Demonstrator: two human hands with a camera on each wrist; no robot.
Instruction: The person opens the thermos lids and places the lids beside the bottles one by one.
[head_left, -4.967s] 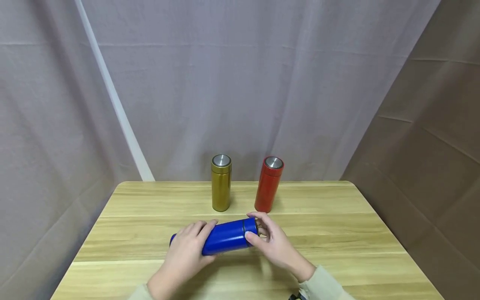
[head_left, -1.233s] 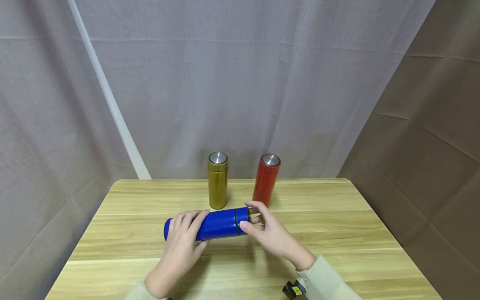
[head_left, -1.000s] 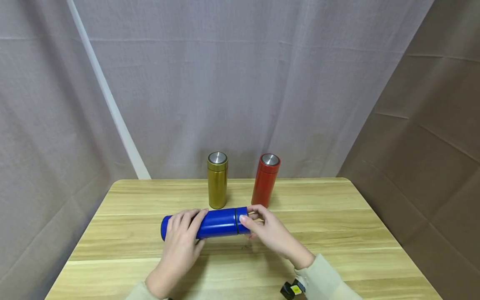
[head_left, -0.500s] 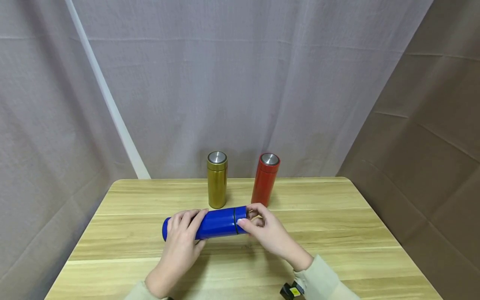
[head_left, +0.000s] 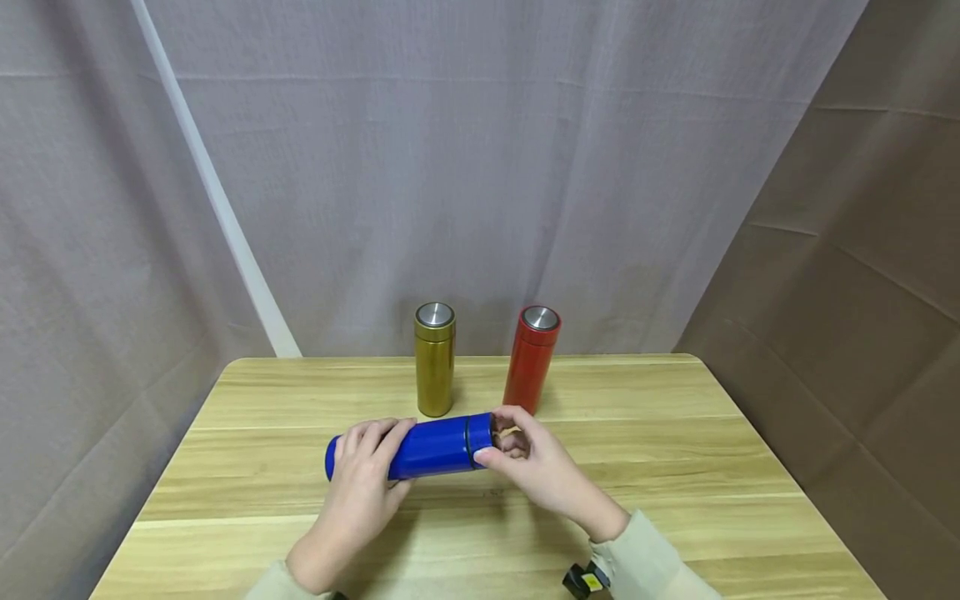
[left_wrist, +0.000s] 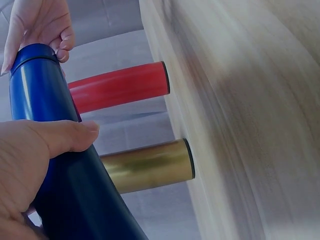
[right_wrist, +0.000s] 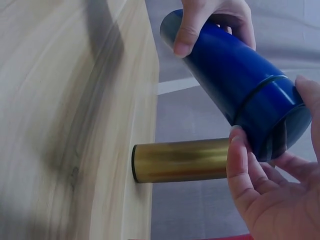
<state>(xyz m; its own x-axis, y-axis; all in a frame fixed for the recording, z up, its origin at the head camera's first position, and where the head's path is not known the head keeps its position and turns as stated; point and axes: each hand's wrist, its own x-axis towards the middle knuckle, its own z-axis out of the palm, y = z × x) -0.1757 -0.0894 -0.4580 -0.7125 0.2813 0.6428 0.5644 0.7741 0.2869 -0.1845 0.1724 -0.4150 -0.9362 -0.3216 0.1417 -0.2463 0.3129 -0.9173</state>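
Observation:
A blue vacuum flask (head_left: 437,448) lies nearly level above the table in the head view, its lid end to the right and slightly higher. My left hand (head_left: 358,492) grips the body near the base, fingers over the top and thumb on the near side. At the other end, my right hand (head_left: 546,471) holds the blue lid (right_wrist: 272,107) between thumb and fingertips, with the palm off the end face. A dark ring separates lid and body. The right wrist view shows fingertips on either side of the lid's edge.
Behind the blue flask stand a gold flask (head_left: 435,371) and a red flask (head_left: 531,362), both upright with silver-topped lids. The wooden table (head_left: 262,417) ends at a grey curtain (head_left: 480,167). A brown curtain (head_left: 862,250) hangs on the right.
Over the five seconds the blue flask has shifted slightly left. My right thumb and fingers have moved back and forth around the lid; lately the thumb sits lower. The left hand keeps its grip.

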